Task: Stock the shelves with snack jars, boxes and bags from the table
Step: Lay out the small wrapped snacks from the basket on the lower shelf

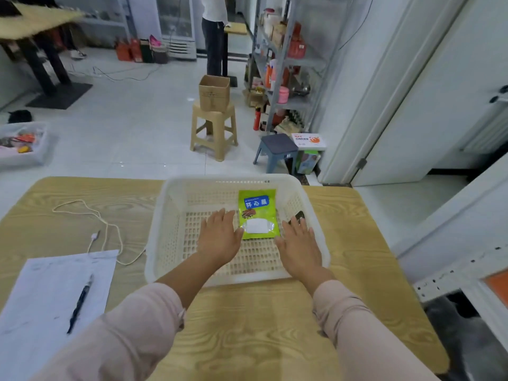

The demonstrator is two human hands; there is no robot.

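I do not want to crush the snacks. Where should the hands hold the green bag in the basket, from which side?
Probably pinch the near bottom edge of the green bag, from the near side: it lies flat on the basket floor, that edge between left hand and right hand.

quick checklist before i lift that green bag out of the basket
1. Green bag lies flat in the basket, nothing on it: ok.
2. Left hand open at its left edge: ok.
3. Right hand open on its right: ok.
4. Grip on bag: not ok, neither hand holds it.
5. Dark item just beyond the right hand, what it is: cannot tell.
6. Free room on the shelves: cannot tell.
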